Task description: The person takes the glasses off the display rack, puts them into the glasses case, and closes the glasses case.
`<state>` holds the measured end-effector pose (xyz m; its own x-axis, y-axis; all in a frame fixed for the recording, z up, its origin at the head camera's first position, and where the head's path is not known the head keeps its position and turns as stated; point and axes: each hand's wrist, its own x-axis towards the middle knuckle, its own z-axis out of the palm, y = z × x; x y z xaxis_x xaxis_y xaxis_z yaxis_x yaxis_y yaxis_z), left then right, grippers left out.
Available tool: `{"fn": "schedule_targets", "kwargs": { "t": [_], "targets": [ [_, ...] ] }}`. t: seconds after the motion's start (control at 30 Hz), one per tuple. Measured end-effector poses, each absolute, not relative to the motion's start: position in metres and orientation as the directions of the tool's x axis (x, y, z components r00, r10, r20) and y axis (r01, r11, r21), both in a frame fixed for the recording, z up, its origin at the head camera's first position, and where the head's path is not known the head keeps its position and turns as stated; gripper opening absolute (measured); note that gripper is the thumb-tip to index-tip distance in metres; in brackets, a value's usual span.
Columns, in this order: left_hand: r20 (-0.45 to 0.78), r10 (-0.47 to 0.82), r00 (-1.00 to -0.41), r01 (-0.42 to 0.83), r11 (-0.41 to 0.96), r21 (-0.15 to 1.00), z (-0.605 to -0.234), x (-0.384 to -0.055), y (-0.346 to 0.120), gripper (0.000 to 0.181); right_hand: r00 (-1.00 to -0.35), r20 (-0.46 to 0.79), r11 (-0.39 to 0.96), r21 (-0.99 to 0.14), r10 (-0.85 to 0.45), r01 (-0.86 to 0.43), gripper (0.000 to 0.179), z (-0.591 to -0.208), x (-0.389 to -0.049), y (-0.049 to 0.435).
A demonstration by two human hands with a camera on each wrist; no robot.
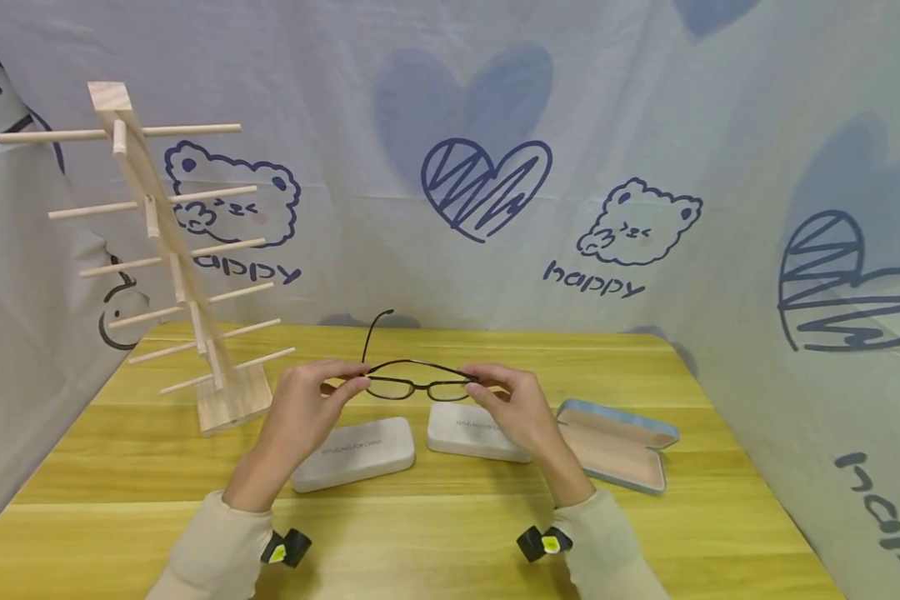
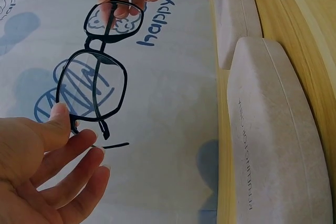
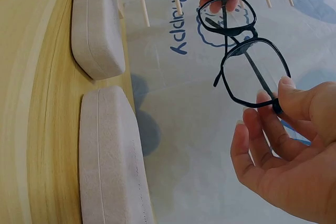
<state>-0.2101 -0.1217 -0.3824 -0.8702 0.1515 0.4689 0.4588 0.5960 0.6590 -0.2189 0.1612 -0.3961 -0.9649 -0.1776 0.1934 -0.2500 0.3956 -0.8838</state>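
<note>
A pair of black-framed eyeglasses (image 1: 420, 387) is held up above the table between both hands. My left hand (image 1: 303, 412) pinches the left end of the frame between thumb and fingers. At the opposite end, my right hand (image 1: 521, 412) pinches the other corner the same way. One temple arm points away from me on the left; the other crosses behind the lenses. Below the glasses lie two closed pale glasses cases, a left one (image 1: 356, 454) and a right one (image 1: 468, 429), the latter partly behind my right hand. Both wrist views show clear lenses in the frame (image 2: 125, 90).
An open blue glasses case (image 1: 621, 417) with a beige lining lies on the right of the wooden table (image 1: 435, 533). At the back left stands a tall wooden rack (image 1: 167, 225) with several pegs sticking out sideways. A printed cloth (image 1: 330, 75) hangs behind the table.
</note>
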Motion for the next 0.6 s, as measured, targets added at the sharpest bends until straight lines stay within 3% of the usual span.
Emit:
{"fn": "schedule_targets", "kwargs": {
  "t": [0.6],
  "targets": [
    [0.460, 0.162, -0.873, 0.458, 0.595, 0.661, -0.3852, -0.2111, -0.1240, 0.019, -0.951, 0.216, 0.397, -0.870, -0.223, -0.291, 0.027, -0.3958, -0.2195, 0.1621]
  ]
}}
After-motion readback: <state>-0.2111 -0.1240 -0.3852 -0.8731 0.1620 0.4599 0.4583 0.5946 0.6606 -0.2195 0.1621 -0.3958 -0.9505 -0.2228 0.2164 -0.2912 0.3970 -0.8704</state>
